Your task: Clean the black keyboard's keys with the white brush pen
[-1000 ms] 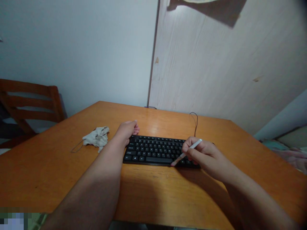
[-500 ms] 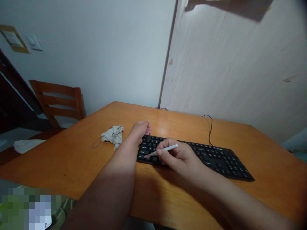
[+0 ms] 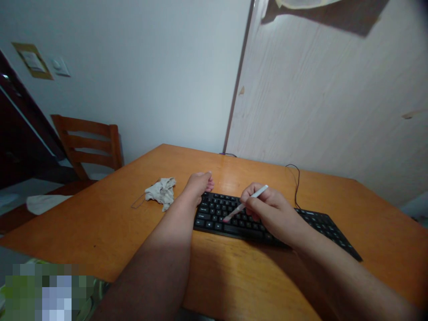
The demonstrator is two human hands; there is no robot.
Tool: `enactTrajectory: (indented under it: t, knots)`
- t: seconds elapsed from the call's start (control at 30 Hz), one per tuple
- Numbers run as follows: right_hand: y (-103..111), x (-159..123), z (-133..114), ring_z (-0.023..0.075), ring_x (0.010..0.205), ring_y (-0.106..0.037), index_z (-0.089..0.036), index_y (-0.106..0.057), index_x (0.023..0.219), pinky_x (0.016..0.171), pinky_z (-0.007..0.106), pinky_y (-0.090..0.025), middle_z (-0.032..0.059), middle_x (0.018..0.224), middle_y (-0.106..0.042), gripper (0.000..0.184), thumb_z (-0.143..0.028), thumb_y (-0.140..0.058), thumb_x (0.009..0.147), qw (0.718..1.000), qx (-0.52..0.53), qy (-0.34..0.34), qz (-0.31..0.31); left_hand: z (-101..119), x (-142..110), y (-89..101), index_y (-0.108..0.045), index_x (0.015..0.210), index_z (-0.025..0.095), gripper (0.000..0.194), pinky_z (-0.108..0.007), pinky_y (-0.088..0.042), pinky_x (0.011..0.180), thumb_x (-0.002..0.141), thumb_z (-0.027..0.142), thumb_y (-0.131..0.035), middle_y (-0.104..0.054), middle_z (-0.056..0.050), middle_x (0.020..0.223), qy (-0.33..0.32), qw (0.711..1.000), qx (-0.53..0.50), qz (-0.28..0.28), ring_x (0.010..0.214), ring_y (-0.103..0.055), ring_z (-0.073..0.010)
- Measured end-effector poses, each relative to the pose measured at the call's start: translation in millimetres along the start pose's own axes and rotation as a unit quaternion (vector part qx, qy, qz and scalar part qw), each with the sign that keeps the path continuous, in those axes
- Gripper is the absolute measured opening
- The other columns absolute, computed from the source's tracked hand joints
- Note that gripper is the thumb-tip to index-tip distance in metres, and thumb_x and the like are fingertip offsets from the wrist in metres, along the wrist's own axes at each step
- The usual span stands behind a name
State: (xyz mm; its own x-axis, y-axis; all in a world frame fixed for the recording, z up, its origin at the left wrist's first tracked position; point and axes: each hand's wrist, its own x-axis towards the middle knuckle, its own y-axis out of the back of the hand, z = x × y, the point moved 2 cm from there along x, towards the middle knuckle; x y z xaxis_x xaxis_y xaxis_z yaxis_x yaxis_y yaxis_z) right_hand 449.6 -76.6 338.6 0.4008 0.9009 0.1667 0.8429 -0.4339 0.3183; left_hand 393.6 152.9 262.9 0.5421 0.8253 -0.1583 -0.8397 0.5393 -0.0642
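A black keyboard (image 3: 247, 231) lies on the wooden table, its long side facing me. At its far left corner is my left hand (image 3: 200, 183), with curled fingers closed against the edge; part of the grip is hidden behind the hand. My right hand (image 3: 267, 206) is over the middle of the keyboard and pinches a slim brush (image 3: 249, 200) with a white handle. The brush slants down to the left, and its pinkish tip touches or nearly touches the lower-row keys. My right hand and forearm cover several keys.
A crumpled, stained pale cloth (image 3: 162, 191) lies left of my left forearm. The keyboard's black cable (image 3: 297, 185) runs toward the wall. A wooden chair (image 3: 90, 145) stands at the table's left side. The table (image 3: 207, 267) meets the wall at the back.
My right hand has moved the brush rightward, from the keyboard's lower left corner keys to keys nearer the space bar. My left hand stays at the corner. The whole view has shifted slightly.
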Motion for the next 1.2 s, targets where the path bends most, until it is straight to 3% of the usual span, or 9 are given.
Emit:
enactTrajectory:
  t: [0.1,0.33,0.67,0.8,0.9,1.1,1.2]
  knots:
    - [5.6,10.9,0.7,0.0134,0.063,-0.051,-0.019,-0.059,0.089,0.059,0.026,-0.039,-0.0022,0.071,-0.057,0.012,-0.031,-0.058,0.092,0.999,0.000,0.017,0.051,1.2,-1.0,0.5,-0.057,0.067,0.016,0.030,-0.017,-0.042,0.048,0.094,0.029,-0.061,-0.062,-0.003,0.059,-0.002,1.000,0.006,0.002,0.047,-0.055,-0.0078]
    - [-16.3,34.8,7.5,0.0163,0.068,-0.055,-0.019,-0.065,0.090,0.063,0.030,-0.041,-0.0006,0.072,-0.061,0.018,-0.035,-0.056,0.094,0.996,-0.068,0.052,0.006,4.6,-5.7,2.3,-0.060,0.069,0.015,0.029,-0.018,-0.044,0.049,0.094,0.029,-0.061,-0.064,-0.004,0.063,-0.002,1.000,0.016,0.010,0.049,-0.057,-0.0087]
    - [-34.0,36.6,21.1,0.0212,0.094,-0.068,-0.022,-0.068,0.106,0.083,0.035,-0.049,0.0051,0.102,-0.074,0.016,-0.027,-0.055,0.098,0.977,-0.149,0.146,0.043,2.5,-4.9,0.9,-0.059,0.067,0.016,0.032,-0.018,-0.041,0.047,0.096,0.030,-0.060,-0.061,-0.002,0.061,0.012,1.000,0.003,0.012,0.047,-0.053,-0.0076]
    - [-37.4,34.1,22.7,0.0208,0.091,-0.067,-0.021,-0.068,0.105,0.081,0.034,-0.048,0.0048,0.098,-0.073,0.016,-0.026,-0.054,0.099,0.976,-0.163,0.147,0.014,2.1,-5.7,0.5,-0.059,0.067,0.016,0.032,-0.018,-0.041,0.047,0.095,0.030,-0.061,-0.061,-0.002,0.061,0.017,1.000,0.000,0.016,0.047,-0.053,-0.0075]
    - [-34.9,35.5,23.5,0.0198,0.082,-0.065,-0.021,-0.067,0.094,0.076,0.033,-0.048,0.0038,0.087,-0.070,0.021,-0.033,-0.052,0.101,0.983,-0.130,0.132,-0.013,1.6,-5.8,0.5,-0.059,0.068,0.016,0.031,-0.017,-0.043,0.049,0.096,0.030,-0.061,-0.062,-0.002,0.062,0.019,1.000,-0.002,0.018,0.049,-0.054,-0.0076]
    - [-26.6,39.5,25.8,0.0197,0.082,-0.063,-0.021,-0.066,0.096,0.074,0.031,-0.045,0.0033,0.087,-0.068,0.022,-0.038,-0.053,0.101,0.980,-0.125,0.141,0.066,1.1,-5.1,0.1,-0.058,0.067,0.016,0.033,-0.019,-0.041,0.048,0.096,0.032,-0.060,-0.060,-0.001,0.061,0.023,1.000,-0.007,0.016,0.046,-0.051,-0.0075]
    - [-30.3,37.4,24.6,0.0201,0.083,-0.063,-0.021,-0.066,0.099,0.075,0.032,-0.045,0.0037,0.089,-0.069,0.019,-0.035,-0.053,0.101,0.978,-0.148,0.142,0.027,1.6,-5.2,0.3,-0.059,0.067,0.016,0.033,-0.019,-0.042,0.048,0.096,0.031,-0.059,-0.060,-0.002,0.061,0.023,1.000,-0.004,0.015,0.047,-0.052,-0.0083]
